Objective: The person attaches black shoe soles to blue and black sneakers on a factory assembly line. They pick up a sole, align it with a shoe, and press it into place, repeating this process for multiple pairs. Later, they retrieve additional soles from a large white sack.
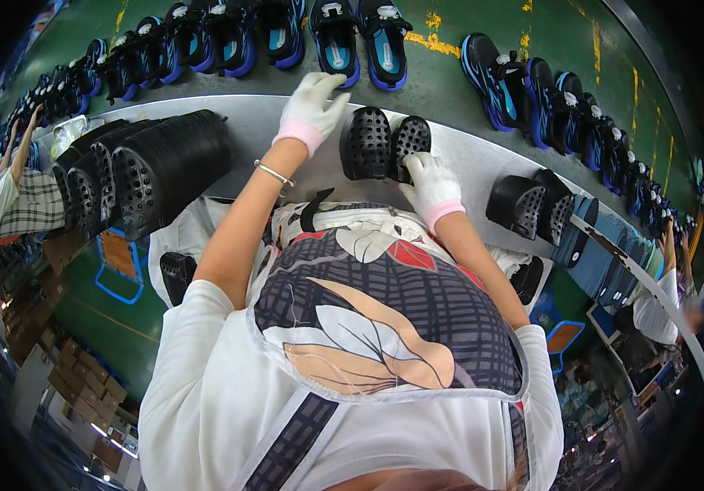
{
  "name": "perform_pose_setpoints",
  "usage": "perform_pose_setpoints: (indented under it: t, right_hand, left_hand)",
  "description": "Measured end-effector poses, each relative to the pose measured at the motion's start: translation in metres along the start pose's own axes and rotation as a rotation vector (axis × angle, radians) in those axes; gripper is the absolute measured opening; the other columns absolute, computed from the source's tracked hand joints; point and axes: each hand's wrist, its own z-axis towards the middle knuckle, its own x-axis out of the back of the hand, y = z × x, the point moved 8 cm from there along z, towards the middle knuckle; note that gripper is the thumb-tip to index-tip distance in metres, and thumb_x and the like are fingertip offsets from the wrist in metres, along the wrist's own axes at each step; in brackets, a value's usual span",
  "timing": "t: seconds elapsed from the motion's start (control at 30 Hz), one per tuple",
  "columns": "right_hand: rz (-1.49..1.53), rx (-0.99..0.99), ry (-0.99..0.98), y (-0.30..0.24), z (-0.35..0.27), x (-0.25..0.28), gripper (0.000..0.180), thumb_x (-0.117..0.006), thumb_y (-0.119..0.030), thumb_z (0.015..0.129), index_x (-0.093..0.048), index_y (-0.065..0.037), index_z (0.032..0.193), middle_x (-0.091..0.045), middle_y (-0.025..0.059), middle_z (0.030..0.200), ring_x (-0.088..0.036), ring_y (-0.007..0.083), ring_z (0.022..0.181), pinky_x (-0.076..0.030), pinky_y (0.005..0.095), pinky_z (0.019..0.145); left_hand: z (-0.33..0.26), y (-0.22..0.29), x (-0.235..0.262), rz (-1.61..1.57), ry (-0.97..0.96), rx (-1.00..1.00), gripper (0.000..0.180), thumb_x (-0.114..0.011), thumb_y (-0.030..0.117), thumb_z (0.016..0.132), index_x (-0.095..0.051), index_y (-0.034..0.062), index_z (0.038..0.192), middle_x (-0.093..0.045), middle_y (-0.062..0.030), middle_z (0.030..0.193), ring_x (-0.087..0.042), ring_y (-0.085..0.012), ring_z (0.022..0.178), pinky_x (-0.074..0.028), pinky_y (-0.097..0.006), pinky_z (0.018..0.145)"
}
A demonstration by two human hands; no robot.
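Gloved hands at a metal ledge (254, 110). The left hand (313, 113) reaches across toward a black-and-blue shoe (336, 45), its fingers spread and no object visible between them; whether a fingertip touches the heel cannot be told. The right hand (432, 184) lies at the near end of the right perforated shell (412, 139), fingers curled narrowly; whether they pinch it or merely rest there is unclear, though such a placement would steady the piece. Just beside it, the left perforated shell (366, 143) lies flat, holes upward. Both sit on the ledge directly before the wearer, presumably for equal reach by either hand. At left, a nested stack of black shells (176, 159) leans on its side, an arrangement that likely saves room.
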Motion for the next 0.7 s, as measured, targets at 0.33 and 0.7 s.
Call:
perform_pose_setpoints:
  t: [0.33,0.7]
  right_hand:
    - [0.072,0.065,0.074,0.003,-0.003,0.009,0.043,-0.071,-0.025,0.074,-0.056,-0.010,0.111,-0.057,0.0100,0.106,-0.056,0.0296,0.100,-0.048,0.0394,0.083]
    - [0.119,0.164,-0.032,0.002,-0.005,0.005,0.028,-0.070,-0.024,0.073,-0.061,-0.009,0.096,-0.058,0.0101,0.096,-0.057,0.0279,0.094,-0.049,0.0389,0.080]
  left_hand:
    - [-0.024,0.020,-0.017,0.031,-0.087,-0.049,0.028,-0.062,0.023,0.088,-0.064,0.0042,0.110,-0.063,-0.0136,0.098,-0.063,-0.0237,0.085,-0.050,-0.032,0.079]
    - [-0.033,0.012,-0.023,-0.018,-0.181,0.060,0.028,-0.060,0.020,0.088,-0.064,0.0031,0.110,-0.063,-0.0150,0.102,-0.064,-0.0255,0.086,-0.050,-0.033,0.079]
